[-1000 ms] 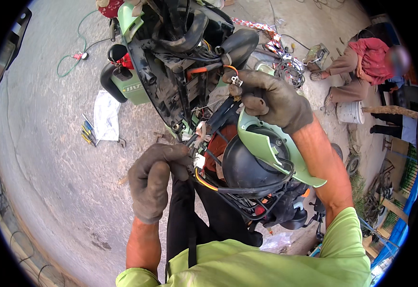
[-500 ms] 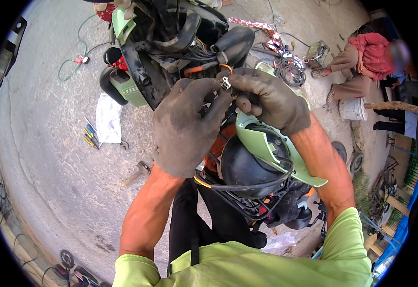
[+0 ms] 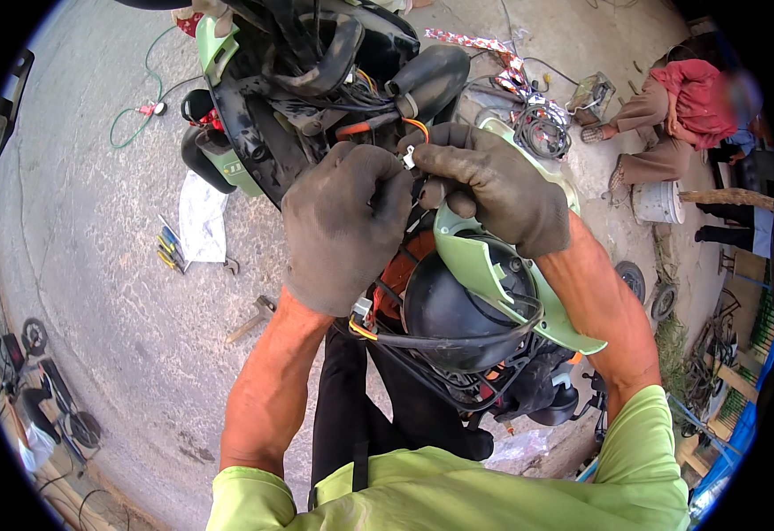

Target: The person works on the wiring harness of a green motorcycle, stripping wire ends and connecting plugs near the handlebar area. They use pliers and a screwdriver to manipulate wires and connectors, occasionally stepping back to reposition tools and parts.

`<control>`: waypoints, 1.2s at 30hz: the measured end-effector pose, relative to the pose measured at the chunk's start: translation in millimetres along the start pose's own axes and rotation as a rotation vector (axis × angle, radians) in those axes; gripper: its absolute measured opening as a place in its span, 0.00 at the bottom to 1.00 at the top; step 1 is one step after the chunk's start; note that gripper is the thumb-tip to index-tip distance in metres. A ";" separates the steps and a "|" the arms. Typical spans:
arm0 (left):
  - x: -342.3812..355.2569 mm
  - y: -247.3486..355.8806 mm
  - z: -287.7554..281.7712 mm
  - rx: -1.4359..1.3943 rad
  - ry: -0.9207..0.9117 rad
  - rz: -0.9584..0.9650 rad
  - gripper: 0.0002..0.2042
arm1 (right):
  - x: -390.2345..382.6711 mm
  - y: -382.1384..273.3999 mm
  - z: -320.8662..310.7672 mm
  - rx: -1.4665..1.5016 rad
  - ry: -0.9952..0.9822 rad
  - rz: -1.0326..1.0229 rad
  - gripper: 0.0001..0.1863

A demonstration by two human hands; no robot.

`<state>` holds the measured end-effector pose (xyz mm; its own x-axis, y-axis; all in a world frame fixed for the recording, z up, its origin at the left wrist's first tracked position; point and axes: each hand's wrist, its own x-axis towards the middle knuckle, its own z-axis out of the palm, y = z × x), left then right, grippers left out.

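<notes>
Both my hands wear grey-brown work gloves and meet in front of a partly stripped motorbike (image 3: 325,71). Between them is a small white wire connector (image 3: 409,157), with orange wires (image 3: 419,126) rising behind it. My right hand (image 3: 497,181) pinches the connector between thumb and forefinger. My left hand (image 3: 344,232) is closed, its curled fingertips right against the connector's left side; what they hold is hidden. Below the hands sits a round black headlight housing (image 3: 449,301) with a light green fairing panel (image 3: 493,274). Next to my left wrist hangs another pale connector (image 3: 362,308) on a cable with yellow and red wires.
On the concrete to the left lie a white cloth (image 3: 202,221), several screwdrivers and pliers (image 3: 169,250), and a hammer (image 3: 252,320). A coil of black cable (image 3: 542,133) is at the right. A person in red (image 3: 696,102) sits beyond, near a white bucket (image 3: 658,203).
My left fingers have curled tighter against the connector, which has turned and shifted slightly left. A passing motorbike with a rider has come into view at the lower left.
</notes>
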<state>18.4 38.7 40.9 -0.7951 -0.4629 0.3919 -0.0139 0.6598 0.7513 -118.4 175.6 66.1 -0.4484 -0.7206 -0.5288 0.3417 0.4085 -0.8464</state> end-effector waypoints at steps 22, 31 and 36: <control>-49.6 2.1 -24.6 -0.441 0.036 -0.552 0.10 | 5.4 16.6 -29.3 0.211 -0.057 -0.058 0.16; -50.5 5.0 -21.3 -0.430 0.040 -0.523 0.13 | 5.8 14.4 -24.3 0.165 0.013 -0.044 0.15; -23.0 26.0 -17.4 -0.377 -0.051 -0.275 0.15 | 8.0 14.0 -26.4 0.117 -0.019 -0.009 0.16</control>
<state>46.9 56.2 60.7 -0.8217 -0.5544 0.1317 -0.0142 0.2510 0.9679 -139.1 190.3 48.4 -0.4364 -0.7348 -0.5192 0.4325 0.3347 -0.8372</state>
